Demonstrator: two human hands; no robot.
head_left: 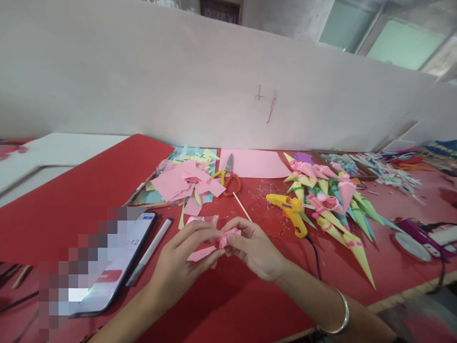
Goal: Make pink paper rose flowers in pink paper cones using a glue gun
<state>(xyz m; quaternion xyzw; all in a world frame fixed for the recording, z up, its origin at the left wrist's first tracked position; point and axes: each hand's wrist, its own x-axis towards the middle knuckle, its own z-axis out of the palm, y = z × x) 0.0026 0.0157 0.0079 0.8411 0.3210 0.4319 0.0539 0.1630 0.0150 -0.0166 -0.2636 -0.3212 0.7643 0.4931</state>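
Between my two hands is a small piece of pink paper (222, 241), curled and crimped at its middle. My left hand (185, 250) pinches its left side, and a flat pink strip trails down under those fingers. On the other side my right hand (252, 247) grips the curled end with thumb and fingertips; part of the paper is hidden behind them. Just behind my hands a thin wooden stick (243, 206) lies on the red table. Scissors (228, 175) with yellow and red handles rest farther back, beside a heap of cut pink paper (178, 178).
A yellow glue gun (290, 209) with a black cord lies right of my hands. Beyond it is a pile of paper cones (352, 214) in pink, yellow and green. To the left are a phone (121, 267) and a white marker (152, 247). A white wall (214, 85) stands behind.
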